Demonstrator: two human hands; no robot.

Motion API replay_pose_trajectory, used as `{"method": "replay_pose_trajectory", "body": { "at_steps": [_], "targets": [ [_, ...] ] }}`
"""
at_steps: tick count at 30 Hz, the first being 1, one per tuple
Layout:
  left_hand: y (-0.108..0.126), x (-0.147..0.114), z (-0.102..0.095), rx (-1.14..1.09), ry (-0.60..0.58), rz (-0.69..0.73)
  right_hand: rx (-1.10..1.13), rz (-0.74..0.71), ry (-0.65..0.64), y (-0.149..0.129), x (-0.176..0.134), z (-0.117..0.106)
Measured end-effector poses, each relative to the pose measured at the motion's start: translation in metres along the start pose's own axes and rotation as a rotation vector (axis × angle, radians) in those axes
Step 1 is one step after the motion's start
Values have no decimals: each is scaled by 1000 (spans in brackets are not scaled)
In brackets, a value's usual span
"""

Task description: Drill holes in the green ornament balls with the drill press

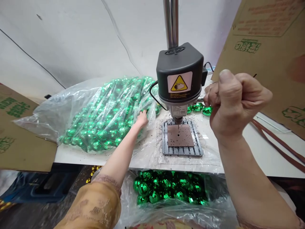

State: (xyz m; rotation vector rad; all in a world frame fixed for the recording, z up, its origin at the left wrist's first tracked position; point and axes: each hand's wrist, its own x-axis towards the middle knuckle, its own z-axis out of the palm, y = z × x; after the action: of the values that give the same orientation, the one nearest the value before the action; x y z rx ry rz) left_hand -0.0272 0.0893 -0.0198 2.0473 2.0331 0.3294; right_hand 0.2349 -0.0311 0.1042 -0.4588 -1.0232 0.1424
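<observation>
My left hand (142, 119) reaches to the right side of a clear plastic bag (45, 116) full of shiny green faceted balls (102, 122). Its fingers curl in at the bag's opening, and what they hold is hidden. My right hand (234, 98) is closed in a fist on the feed handle of a small black bench drill press (179, 74), with most of the handle covered by the fingers. Below the chuck, the thin drill bit (178, 126) points down at a brown square board (186, 140) with a small dark hole. The board lies on the slotted metal base (199, 151).
Several green balls (197, 107) lie behind the drill press. In front, below the table edge, an open plastic bag (215, 203) holds more green balls. Cardboard boxes stand at left (26, 149) and right (269, 57). Dark shavings litter the white table (143, 156). Brown straps (278, 140) lie at right.
</observation>
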Motion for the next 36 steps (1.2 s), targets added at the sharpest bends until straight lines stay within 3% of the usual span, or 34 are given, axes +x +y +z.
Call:
{"method": "replay_pose_trajectory", "body": {
  "at_steps": [3, 11, 14, 16, 18, 20, 23, 26, 32, 36],
  "targets": [
    [3, -3, -2, 98, -45, -45, -6, 37, -7, -5, -1, 1],
    [16, -33, 0, 214, 161, -33, 0, 75, -25, -7, -2, 0],
    [16, -36, 0, 16, 316, 53, -4, 77, -26, -6, -2, -1],
    [19, -40, 0, -312, 366, 128, -2, 80, -23, -6, -2, -1],
    [24, -49, 1, -747, 290, 170, 2, 84, -20, -6, -2, -1],
    [31, -61, 3, -1161, 100, 157, 11, 80, -24, -5, -2, -1],
    [41, -82, 7, -1523, -166, 73, 25, 58, -16, -3, -2, -1],
    [45, -98, 14, -1630, -285, -19, 33, 51, -8, -2, -2, -1],
    [47, -113, 23, -1652, -409, -113, 25, 52, -24, -2, -1, -1],
    [54, -115, 28, -1681, -367, -85, 25, 67, -22, -3, -1, -1]
  ]
}}
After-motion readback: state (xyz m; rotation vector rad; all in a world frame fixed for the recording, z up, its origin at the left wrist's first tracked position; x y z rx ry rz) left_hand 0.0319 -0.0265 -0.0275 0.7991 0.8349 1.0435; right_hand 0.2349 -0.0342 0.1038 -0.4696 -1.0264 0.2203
